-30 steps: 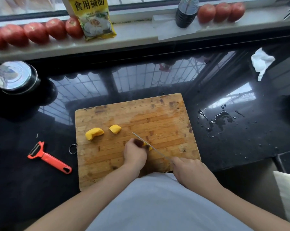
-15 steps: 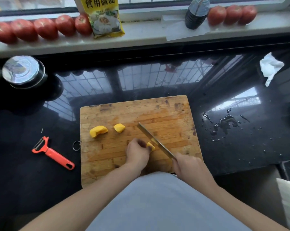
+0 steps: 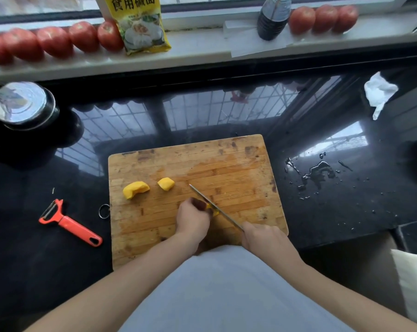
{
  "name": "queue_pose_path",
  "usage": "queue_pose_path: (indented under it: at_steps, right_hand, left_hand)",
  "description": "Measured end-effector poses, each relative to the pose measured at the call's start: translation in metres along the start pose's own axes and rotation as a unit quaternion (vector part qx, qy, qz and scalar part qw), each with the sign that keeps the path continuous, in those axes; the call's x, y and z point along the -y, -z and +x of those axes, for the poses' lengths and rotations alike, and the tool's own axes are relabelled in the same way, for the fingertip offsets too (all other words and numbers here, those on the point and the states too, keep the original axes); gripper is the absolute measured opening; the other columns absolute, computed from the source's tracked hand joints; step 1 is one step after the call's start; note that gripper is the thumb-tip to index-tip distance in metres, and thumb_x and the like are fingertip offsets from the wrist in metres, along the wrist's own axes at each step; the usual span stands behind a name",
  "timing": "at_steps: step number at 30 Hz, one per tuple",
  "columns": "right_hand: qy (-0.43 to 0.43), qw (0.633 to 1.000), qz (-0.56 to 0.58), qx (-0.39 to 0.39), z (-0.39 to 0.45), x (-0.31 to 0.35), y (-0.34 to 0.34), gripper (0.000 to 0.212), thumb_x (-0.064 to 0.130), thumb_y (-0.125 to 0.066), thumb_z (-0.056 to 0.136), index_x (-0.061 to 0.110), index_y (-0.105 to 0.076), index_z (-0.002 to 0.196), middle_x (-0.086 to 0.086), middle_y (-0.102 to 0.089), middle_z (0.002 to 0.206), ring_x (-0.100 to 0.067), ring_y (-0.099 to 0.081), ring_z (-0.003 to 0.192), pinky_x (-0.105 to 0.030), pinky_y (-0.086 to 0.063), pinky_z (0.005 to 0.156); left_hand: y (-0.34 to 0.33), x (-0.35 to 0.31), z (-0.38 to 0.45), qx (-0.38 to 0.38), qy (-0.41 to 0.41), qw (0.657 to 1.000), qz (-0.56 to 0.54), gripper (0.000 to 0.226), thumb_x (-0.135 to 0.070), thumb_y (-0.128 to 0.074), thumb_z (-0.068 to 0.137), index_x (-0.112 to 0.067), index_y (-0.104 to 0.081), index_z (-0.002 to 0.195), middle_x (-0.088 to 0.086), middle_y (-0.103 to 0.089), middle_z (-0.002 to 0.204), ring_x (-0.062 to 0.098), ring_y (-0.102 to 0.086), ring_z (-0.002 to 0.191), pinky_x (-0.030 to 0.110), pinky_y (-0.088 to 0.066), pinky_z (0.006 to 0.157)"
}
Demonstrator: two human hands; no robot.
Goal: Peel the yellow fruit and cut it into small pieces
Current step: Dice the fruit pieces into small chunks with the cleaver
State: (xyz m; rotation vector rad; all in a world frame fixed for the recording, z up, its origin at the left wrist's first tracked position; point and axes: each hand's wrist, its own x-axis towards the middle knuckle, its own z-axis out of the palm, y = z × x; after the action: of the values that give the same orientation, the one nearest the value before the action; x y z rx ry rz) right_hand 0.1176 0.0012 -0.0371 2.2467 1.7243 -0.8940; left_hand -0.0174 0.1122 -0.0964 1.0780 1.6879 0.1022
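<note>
A wooden cutting board (image 3: 226,164) lies on the black counter. Two peeled yellow fruit pieces rest on its left part: a larger curved one (image 3: 135,189) and a smaller chunk (image 3: 165,183). My left hand (image 3: 192,221) curls over a third yellow piece (image 3: 212,209), which is mostly hidden under the fingers. My right hand (image 3: 265,238) grips the handle of a knife (image 3: 214,206). The thin blade stands edge-down on the held piece, right beside my left fingertips, its tip pointing to the upper left.
An orange peeler (image 3: 69,224) lies on the counter left of the board. A steel pot (image 3: 23,105) stands at the far left. Spilled water (image 3: 319,172) and a crumpled tissue (image 3: 378,93) are to the right. Tomatoes (image 3: 54,40), a yellow packet (image 3: 138,22) and a dark bottle (image 3: 272,17) line the sill.
The knife blade, lifted and tilted half a second ago, has come back down edge-on onto the piece under my left hand. Both hands stay in place on the board.
</note>
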Motion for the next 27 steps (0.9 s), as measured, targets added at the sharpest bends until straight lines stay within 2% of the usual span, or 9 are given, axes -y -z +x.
queue_pose_path:
  at_steps: [2, 5, 8, 10, 14, 17, 23, 27]
  right_hand:
    - [0.001, 1.0, 0.007, -0.005, 0.02, 0.012, 0.001, 0.017, 0.023, -0.038, 0.104, 0.019, -0.047, 0.09, -0.002, -0.066, 0.085, -0.031, -0.066, 0.079, -0.038, -0.046, 0.062]
    - [0.014, 0.998, 0.02, -0.049, 0.035, 0.022, 0.003, 0.022, 0.025, -0.038, 0.105, 0.017, -0.056, 0.096, -0.003, -0.069, 0.085, -0.032, -0.067, 0.077, -0.04, -0.053, 0.064]
    - [-0.014, 0.996, 0.066, -0.055, 0.019, 0.014, 0.007, 0.023, 0.029, -0.041, 0.105, 0.016, -0.057, 0.096, -0.002, -0.068, 0.083, -0.03, -0.065, 0.076, -0.041, -0.052, 0.065]
    - [-0.021, 0.996, 0.072, -0.051, 0.005, 0.006, 0.008, 0.022, 0.029, -0.042, 0.105, 0.016, -0.055, 0.092, -0.002, -0.066, 0.08, -0.03, -0.065, 0.075, -0.042, -0.051, 0.065]
    - [-0.002, 0.998, 0.039, -0.048, -0.011, -0.003, 0.002, 0.024, 0.03, -0.041, 0.104, 0.021, -0.042, 0.082, -0.001, -0.067, 0.078, -0.035, -0.066, 0.073, -0.042, -0.05, 0.062]
    - [0.003, 0.999, 0.015, -0.048, -0.011, -0.006, -0.004, 0.02, 0.029, -0.041, 0.103, 0.019, -0.051, 0.087, 0.0, -0.067, 0.08, -0.037, -0.065, 0.074, -0.044, -0.052, 0.062]
    - [0.021, 0.995, -0.017, -0.093, -0.012, -0.013, -0.014, 0.016, 0.021, -0.055, 0.094, 0.02, -0.05, 0.079, 0.002, -0.06, 0.064, -0.038, -0.059, 0.055, -0.042, -0.046, 0.046]
    - [0.023, 0.994, -0.048, -0.098, -0.017, -0.021, -0.021, 0.024, 0.018, -0.065, 0.086, 0.022, -0.047, 0.071, 0.006, -0.048, 0.052, -0.029, -0.05, 0.04, -0.038, -0.043, 0.036]
  left_hand:
    - [0.0, -0.001, 0.0, 0.001, -0.004, 1.0, 0.001, 0.013, -0.016, -0.078, 0.084, -0.022, -0.067, 0.088, 0.003, -0.073, 0.093, 0.024, -0.068, 0.09, 0.03, -0.046, 0.066]
    - [-0.001, -0.003, -0.002, 0.001, -0.013, 1.0, 0.006, 0.013, -0.016, -0.077, 0.086, -0.023, -0.067, 0.089, 0.002, -0.072, 0.094, 0.023, -0.067, 0.092, 0.032, -0.049, 0.07]
    - [-0.001, -0.001, 0.001, 0.0, -0.004, 1.0, 0.016, 0.012, -0.021, -0.078, 0.087, -0.026, -0.067, 0.091, 0.001, -0.071, 0.099, 0.023, -0.066, 0.094, 0.039, -0.058, 0.08]
    - [0.0, -0.001, 0.002, -0.002, -0.001, 1.0, 0.022, 0.013, -0.023, -0.078, 0.088, -0.027, -0.066, 0.092, 0.0, -0.069, 0.101, 0.022, -0.065, 0.096, 0.04, -0.059, 0.084]
    - [-0.001, 0.003, 0.004, -0.007, -0.01, 0.999, 0.03, 0.014, -0.023, -0.078, 0.089, -0.024, -0.064, 0.091, 0.001, -0.067, 0.103, 0.024, -0.063, 0.099, 0.034, -0.049, 0.077]
    - [-0.002, 0.005, 0.004, -0.011, -0.01, 1.0, 0.025, 0.017, -0.02, -0.078, 0.088, -0.024, -0.061, 0.085, 0.003, -0.069, 0.1, 0.024, -0.064, 0.096, 0.031, -0.046, 0.074]
    - [-0.002, 0.005, 0.004, -0.007, -0.018, 1.0, 0.011, 0.018, -0.018, -0.077, 0.085, -0.023, -0.061, 0.08, 0.004, -0.07, 0.096, 0.027, -0.065, 0.094, 0.032, -0.046, 0.073]
    - [-0.001, 0.005, 0.002, -0.004, -0.025, 1.0, 0.004, 0.013, -0.018, -0.076, 0.085, -0.022, -0.064, 0.084, 0.003, -0.071, 0.098, 0.026, -0.066, 0.096, 0.039, -0.055, 0.084]
